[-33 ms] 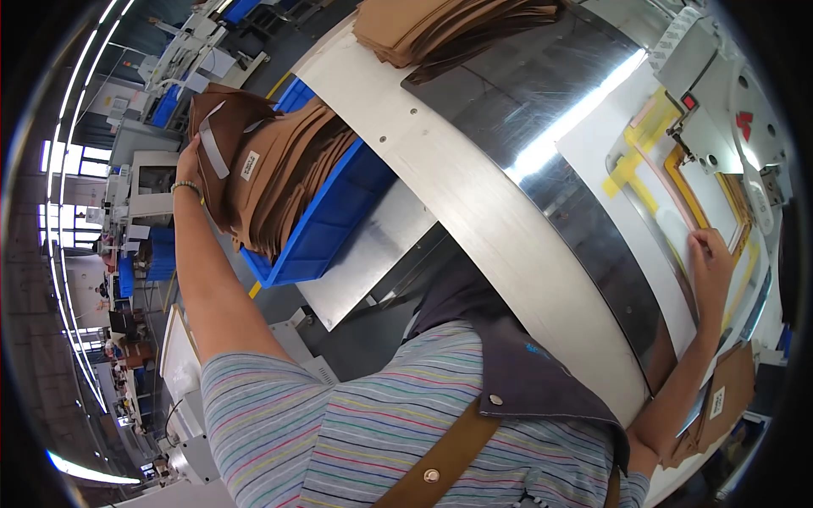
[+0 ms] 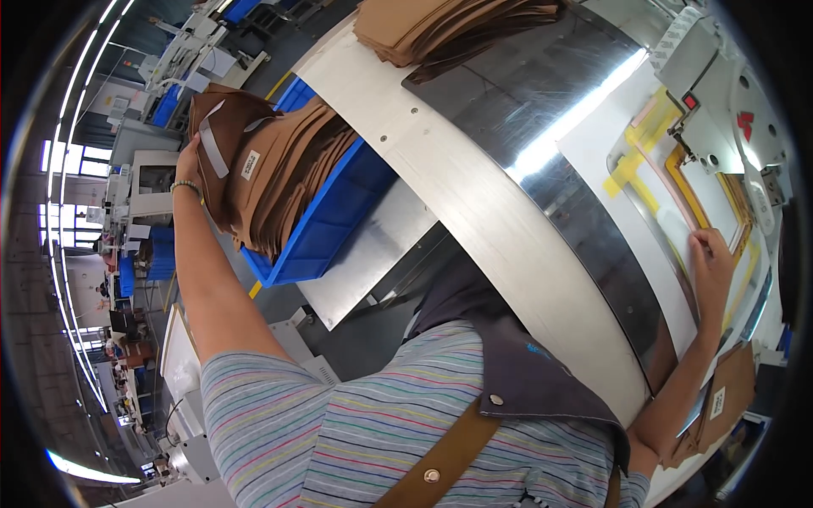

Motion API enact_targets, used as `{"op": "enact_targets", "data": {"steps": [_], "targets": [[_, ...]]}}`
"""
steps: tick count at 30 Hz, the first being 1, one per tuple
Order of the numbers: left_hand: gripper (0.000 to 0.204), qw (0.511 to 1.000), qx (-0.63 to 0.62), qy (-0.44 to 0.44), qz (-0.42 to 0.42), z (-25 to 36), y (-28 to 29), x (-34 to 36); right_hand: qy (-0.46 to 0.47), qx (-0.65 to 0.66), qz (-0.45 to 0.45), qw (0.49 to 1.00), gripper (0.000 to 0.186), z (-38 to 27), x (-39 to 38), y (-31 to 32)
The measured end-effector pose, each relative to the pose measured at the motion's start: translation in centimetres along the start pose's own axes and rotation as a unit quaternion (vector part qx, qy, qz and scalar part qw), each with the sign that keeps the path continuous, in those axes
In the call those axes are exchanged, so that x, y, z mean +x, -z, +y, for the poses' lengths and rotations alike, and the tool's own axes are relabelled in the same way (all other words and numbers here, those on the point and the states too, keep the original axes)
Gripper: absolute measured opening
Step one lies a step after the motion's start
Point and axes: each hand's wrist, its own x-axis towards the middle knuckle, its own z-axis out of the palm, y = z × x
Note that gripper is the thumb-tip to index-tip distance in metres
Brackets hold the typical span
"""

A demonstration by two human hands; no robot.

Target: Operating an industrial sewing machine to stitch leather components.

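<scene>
Single view: head-worn fisheye camera, left of side-by-side pair, looking steeply down over wearer's own chest. Picture upright, unmirrored; straight edges bow toward dark round rim. Striped shirt (image 2: 339, 440) fills lower centre, very near lens. Curved shiny metal table (image 2: 508, 229) sweeps diagonally from top centre to lower right, close below. Left hand (image 2: 188, 157) at upper left by blue plastic bin (image 2: 330, 220); right hand (image 2: 711, 262) at right edge. Workshop floor and windows squeezed along left rim, far off.

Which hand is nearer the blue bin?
Left. The left hand grips brown pieces stacked in the blue bin; the right hand rests far off on the machine's white plate.
</scene>
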Motion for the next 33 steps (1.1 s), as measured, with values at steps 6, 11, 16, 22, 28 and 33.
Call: {"op": "enact_targets", "data": {"steps": [6,11,16,22,28,33], "targets": [[0.046,0.999,0.025,-0.04,-0.006,0.1,-1.0,-0.7,0.011,0.011,-0.007,1.0,0.014,0.3,0.1,-0.1],[0.052,0.846,0.444,-0.282,-0.091,-4.7,-6.4,-5.4,0.017,0.012,0.0,1.0,0.014,0.3,0.0,0.0],[0.063,0.708,0.582,-0.398,0.034,-11.8,-13.4,-13.4,0.008,-0.01,0.005,1.0,0.014,-0.3,0.0,0.0],[0.048,0.711,0.397,-0.576,0.07,-5.8,-22.7,-18.2,-0.011,0.12,0.076,0.99,0.011,-0.9,0.0,2.2],[0.035,0.745,0.181,-0.607,-0.212,1.6,-38.5,-26.0,-0.034,0.174,0.008,0.984,0.019,-0.7,0.2,5.6],[0.039,0.645,0.143,-0.593,-0.461,1.7,-49.1,-33.3,-0.127,0.081,0.002,0.989,0.02,0.2,1.9,6.9]]}}
